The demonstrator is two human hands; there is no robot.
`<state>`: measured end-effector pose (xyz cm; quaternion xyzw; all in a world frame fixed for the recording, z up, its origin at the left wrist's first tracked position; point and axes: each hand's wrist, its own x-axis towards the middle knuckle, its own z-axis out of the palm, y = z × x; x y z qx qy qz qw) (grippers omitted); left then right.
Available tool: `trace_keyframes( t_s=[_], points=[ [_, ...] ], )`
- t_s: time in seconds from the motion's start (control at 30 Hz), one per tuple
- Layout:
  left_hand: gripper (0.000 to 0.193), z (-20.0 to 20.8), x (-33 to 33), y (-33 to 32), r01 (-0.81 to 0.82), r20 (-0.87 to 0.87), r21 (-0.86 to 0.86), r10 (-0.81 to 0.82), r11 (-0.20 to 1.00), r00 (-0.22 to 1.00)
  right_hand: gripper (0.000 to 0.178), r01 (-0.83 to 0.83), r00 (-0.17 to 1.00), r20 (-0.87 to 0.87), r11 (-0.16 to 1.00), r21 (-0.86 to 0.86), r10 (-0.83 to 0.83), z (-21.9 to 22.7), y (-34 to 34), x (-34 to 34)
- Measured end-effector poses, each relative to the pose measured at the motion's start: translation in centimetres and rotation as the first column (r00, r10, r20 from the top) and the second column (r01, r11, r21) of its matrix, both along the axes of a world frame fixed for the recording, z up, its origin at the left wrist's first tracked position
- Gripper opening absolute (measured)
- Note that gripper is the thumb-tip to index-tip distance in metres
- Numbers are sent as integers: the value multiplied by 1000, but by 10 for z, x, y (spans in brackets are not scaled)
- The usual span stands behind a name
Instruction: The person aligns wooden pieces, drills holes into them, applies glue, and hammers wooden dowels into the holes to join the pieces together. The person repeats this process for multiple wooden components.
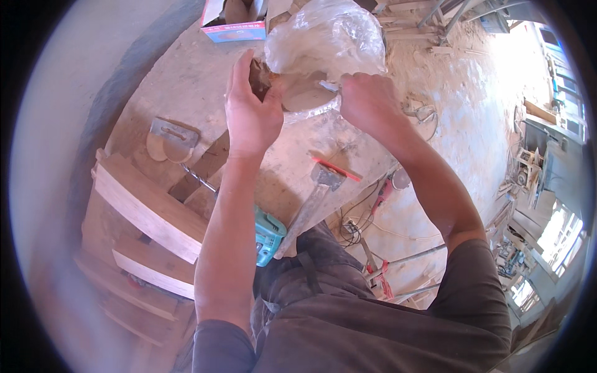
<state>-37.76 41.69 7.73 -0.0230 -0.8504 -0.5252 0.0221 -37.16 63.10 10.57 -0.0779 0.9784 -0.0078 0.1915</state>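
A tub [308,93] of pale grey material stands at the far side of the work table, with crumpled clear plastic sheeting [329,37] over its back and rim. My left hand [254,118] is at the tub's left edge, thumb and fingers curved around a brown, rough-looking piece [259,79]; its exact kind is unclear. Over the tub's right rim my right hand [370,99] is closed on a small tool, and only its pale flat tip [328,86] shows, pointing into the tub. The tool's handle is hidden in my fist.
Nearer on the table lie a hammer [326,178], a red pencil-like stick [339,168], a teal drill [268,236] and a flat trowel [174,133]. An open box [236,32] stands behind. Curved wooden pieces [146,208] fill the left; cables and a grinder [385,191] lie right.
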Motion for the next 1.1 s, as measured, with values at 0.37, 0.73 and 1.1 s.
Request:
trace_keyframes(
  t_s=[0.37,0.73,1.1],
  points=[
    [63,1,27,0,106,71,238,-127,966,989,24,-72,993,88,996,-44,76,-45,-26,-19],
    [65,3,39,7,151,22,323,-167,934,986,20,-215,976,-31,950,-228,214,-64,-32,-14],
    [68,-3,45,4,206,-20,239,-207,949,978,15,-300,948,-23,870,-392,317,-37,-30,-35]
  ],
)
